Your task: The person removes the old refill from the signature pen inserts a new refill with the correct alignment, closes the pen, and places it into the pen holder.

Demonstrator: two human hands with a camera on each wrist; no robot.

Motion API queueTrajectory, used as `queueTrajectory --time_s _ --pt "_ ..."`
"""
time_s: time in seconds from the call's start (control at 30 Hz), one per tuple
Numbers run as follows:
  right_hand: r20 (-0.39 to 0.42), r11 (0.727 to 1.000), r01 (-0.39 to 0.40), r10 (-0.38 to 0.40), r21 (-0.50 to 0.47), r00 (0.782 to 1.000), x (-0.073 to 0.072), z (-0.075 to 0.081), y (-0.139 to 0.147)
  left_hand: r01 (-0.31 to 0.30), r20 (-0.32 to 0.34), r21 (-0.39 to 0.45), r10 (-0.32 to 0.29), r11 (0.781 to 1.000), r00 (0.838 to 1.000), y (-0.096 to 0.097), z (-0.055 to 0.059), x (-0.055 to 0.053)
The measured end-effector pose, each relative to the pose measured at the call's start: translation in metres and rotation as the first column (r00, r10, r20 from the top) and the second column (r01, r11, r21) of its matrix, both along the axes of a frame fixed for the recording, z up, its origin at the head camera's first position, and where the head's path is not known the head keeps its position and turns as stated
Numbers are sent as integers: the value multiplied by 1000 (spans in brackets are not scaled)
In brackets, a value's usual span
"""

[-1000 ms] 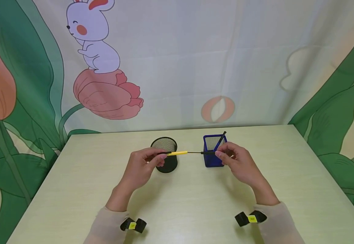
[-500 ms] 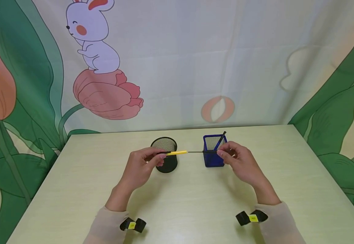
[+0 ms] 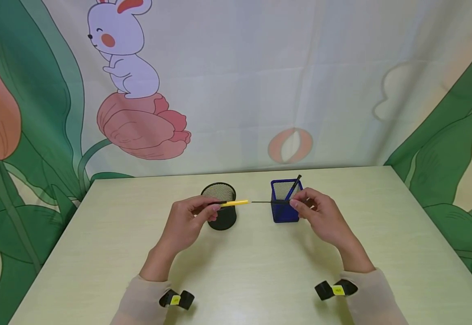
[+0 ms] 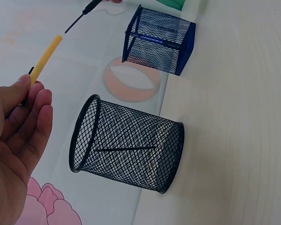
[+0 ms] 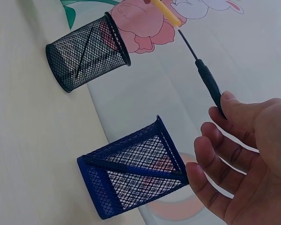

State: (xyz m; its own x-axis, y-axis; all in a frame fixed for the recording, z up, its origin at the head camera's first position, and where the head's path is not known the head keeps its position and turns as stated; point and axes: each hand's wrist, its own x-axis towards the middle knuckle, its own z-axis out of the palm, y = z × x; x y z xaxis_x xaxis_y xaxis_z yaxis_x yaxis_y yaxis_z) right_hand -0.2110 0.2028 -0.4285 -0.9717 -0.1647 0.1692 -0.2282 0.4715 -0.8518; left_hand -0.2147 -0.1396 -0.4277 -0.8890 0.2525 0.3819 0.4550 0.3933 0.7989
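1. My left hand [image 3: 187,221] grips a slim yellow rod [image 3: 236,203] between thumb and fingers; the rod points toward 3 o'clock, its black part by my thumb.
2. My right hand [image 3: 319,216] pinches a black-handled tool [image 5: 208,79]; its thin dark shaft [image 5: 187,44] points toward 9 o'clock, while my other fingers curl loosely below.
3. The rod's tip and the shaft's tip face each other, just apart; both are held in the air above the bench [image 3: 256,275], between my hands.
4. The black mesh cup [image 4: 131,145] stands upright at 2 o'clock from my left hand; the blue mesh cup [image 5: 136,192] stands at 3 o'clock from it, well apart; a dark pen [image 3: 295,184] inside leans toward 1 o'clock.
5. A printed cloth [image 3: 240,81] hangs at 12 o'clock, beyond the bench.
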Motion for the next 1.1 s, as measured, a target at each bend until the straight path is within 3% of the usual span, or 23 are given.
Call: queueTrajectory --time_s 1.1 --pt "-16 1000 4 -4 8 1000 0 0 2 -24 29 -15 25 1000 999 -6 -1 -2"
